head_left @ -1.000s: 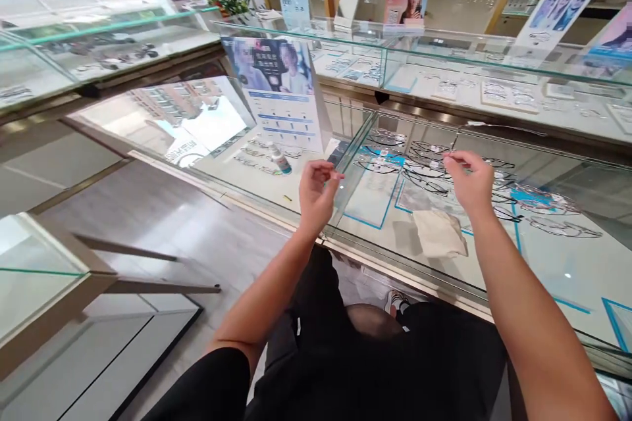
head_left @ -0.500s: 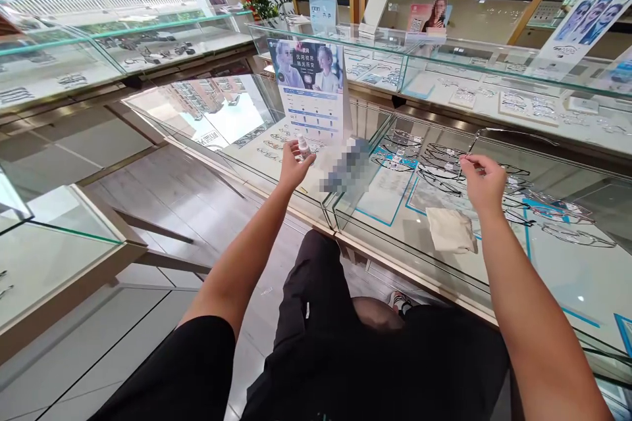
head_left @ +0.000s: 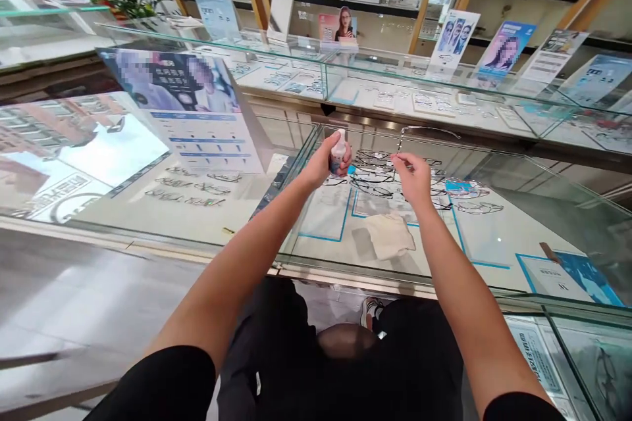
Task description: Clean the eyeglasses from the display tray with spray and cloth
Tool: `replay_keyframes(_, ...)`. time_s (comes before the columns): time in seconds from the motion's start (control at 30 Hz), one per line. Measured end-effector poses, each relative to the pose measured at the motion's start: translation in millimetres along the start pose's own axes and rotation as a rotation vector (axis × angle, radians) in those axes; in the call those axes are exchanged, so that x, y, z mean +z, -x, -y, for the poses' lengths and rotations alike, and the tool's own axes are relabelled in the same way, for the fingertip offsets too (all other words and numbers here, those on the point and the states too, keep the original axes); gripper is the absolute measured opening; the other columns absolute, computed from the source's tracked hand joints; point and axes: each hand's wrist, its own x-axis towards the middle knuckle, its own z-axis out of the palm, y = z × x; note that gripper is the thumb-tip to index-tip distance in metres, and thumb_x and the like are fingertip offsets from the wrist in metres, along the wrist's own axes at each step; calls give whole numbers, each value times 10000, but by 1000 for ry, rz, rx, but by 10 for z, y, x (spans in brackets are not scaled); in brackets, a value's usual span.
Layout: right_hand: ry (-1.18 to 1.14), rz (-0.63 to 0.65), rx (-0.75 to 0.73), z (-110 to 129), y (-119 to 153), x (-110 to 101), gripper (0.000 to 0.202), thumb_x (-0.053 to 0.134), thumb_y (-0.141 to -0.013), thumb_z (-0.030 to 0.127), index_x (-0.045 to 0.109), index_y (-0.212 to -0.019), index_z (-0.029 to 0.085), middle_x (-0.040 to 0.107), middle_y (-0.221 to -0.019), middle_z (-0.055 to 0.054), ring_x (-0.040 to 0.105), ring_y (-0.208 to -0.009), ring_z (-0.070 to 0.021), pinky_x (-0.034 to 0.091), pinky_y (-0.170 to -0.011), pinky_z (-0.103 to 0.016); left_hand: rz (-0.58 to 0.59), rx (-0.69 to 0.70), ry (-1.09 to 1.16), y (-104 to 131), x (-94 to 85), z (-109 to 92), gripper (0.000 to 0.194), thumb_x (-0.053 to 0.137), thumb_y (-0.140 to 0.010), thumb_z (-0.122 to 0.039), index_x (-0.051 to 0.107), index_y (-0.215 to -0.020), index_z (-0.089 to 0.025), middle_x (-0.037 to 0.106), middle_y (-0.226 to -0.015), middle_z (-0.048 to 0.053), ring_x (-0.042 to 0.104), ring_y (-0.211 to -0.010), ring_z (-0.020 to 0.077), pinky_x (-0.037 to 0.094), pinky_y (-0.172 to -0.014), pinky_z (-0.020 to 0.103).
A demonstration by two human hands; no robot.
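Left grip (head_left: 322, 163) wrapped around a small white bottle (head_left: 338, 151) above the glass case (head_left: 355, 271); fingers partly cover it, and its contents cannot be made out. Right grip (head_left: 415, 179) pinching eyeglasses (head_left: 429, 129), lenses hard to discern. Inside the case: spectacle frames (head_left: 372, 187), some hidden behind the right grip. A cloth (head_left: 391, 237) lies on the surface (head_left: 320, 251).

A small white bottle (head_left: 338, 150) is gripped roughly upright in the left hand (head_left: 323, 161), and a thin glasses frame (head_left: 430, 128) is pinched between the fingertips of the right hand (head_left: 415, 179), both held above the glass-topped counter (head_left: 320, 251). Near the right forearm, a beige cloth (head_left: 391, 237) is laid on the counter, while rows of spectacles (head_left: 372, 185) are displayed beneath the hands and a printed sign (head_left: 210, 138) is stood farther left.
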Motion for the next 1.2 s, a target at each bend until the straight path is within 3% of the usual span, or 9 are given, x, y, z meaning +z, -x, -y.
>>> replay_keyframes(0.1,-1,19,-19,5,-12,-3,301,681,-970,498,831,-1001,239,835,-1077,-71,639,-903,-232,502,-890,-388,112,-32,76,-200,165,97,867,371,-761,-1087,429,-531,-253,297,-447,-38,285,-361,103,273,-420,318)
replay_keyframes(0.2,-13,71,-61,68,11,16,280,654,-1002,475,830,-969,259,840,-1068,-62,657,-949,-249,509,-918,-411,182,-66,102,-191,170,201,916,206,-711,-1142,364,-483,-269,235,-394,-36,236,-331,108,247,-404,333)
replay_keyframes(0.37,-89,194,-67,277,104,62,279,658,-1008,470,808,-887,269,833,-1050,-54,686,-992,-262,495,-840,-401,243,-115,93,-81,120,237,929,178,-672,-1162,348,-461,-274,216,-373,-31,221,-323,111,237,-402,342)
replay_keyframes(0.47,-182,271,18,374,151,90,296,668,-998,498,805,-885,262,831,-1052,-54,689,-987,-257,476,-791,-381,200,-112,79,-85,126,251,921,231,-701,-1147,369,-462,-268,221,-374,-30,213,-330,107,215,-407,335)
replay_keyframes(0.73,-350,445,151,512,217,145,377,716,-944,621,817,-874,264,789,-947,-37,631,-864,-231,505,-806,-380,-52,23,-90,-93,218,431,864,460,-781,-1043,475,-478,-234,336,-392,-9,316,-369,104,234,-433,312)
replay_keyframes(1.2,-413,511,188,530,264,188,363,738,-919,619,826,-870,271,803,-978,-38,621,-859,-231,518,-806,-389,-90,95,-177,-39,282,420,823,508,-830,-973,485,-487,-225,425,-450,12,365,-455,116,269,-481,319)
